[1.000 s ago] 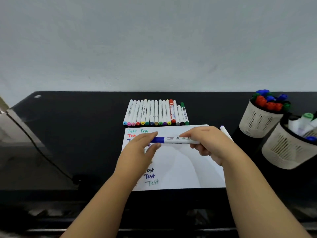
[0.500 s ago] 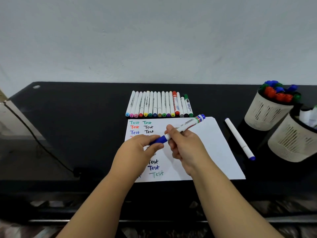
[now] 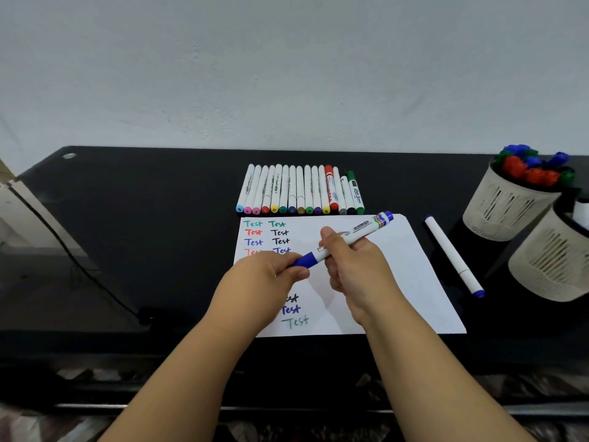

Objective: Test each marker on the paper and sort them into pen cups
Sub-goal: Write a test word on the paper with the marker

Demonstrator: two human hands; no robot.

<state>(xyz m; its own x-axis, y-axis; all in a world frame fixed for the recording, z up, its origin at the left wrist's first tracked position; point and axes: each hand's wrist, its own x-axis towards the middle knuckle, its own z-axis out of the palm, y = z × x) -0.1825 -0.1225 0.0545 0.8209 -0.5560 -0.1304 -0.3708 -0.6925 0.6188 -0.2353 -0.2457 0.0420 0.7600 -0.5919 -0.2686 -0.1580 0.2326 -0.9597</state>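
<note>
Held marker: a white whiteboard marker [image 3: 345, 239] with a blue cap, slanting over the paper, capped end low toward the left, other end raised toward the far right.
Left hand [image 3: 264, 282]: grip pinched on the blue cap [image 3: 304, 260], thumb and fingers curled round it.
Right hand [image 3: 357, 266]: grip wrapped round the white barrel at about its middle, thumb on top.
Paper [image 3: 414, 282]: white sheet lying near the front edge of the black worktop [image 3: 143, 218], at its middle; the word "Test" is written on it several times in green, red, blue and black, partly hidden by the hands.
Marker row [image 3: 299, 189]: a line of capped markers side by side, just beyond the far edge of the paper, coloured ends toward the paper.
Loose marker [image 3: 454, 255]: thin white pen with a blue end, lying on the worktop just right of the paper.
Pen cups: two pale slotted cups at the right edge of the worktop; the farther cup [image 3: 506, 205] holds red, blue and green-capped markers, the nearer cup [image 3: 554, 263] is partly cut off by the frame.
</note>
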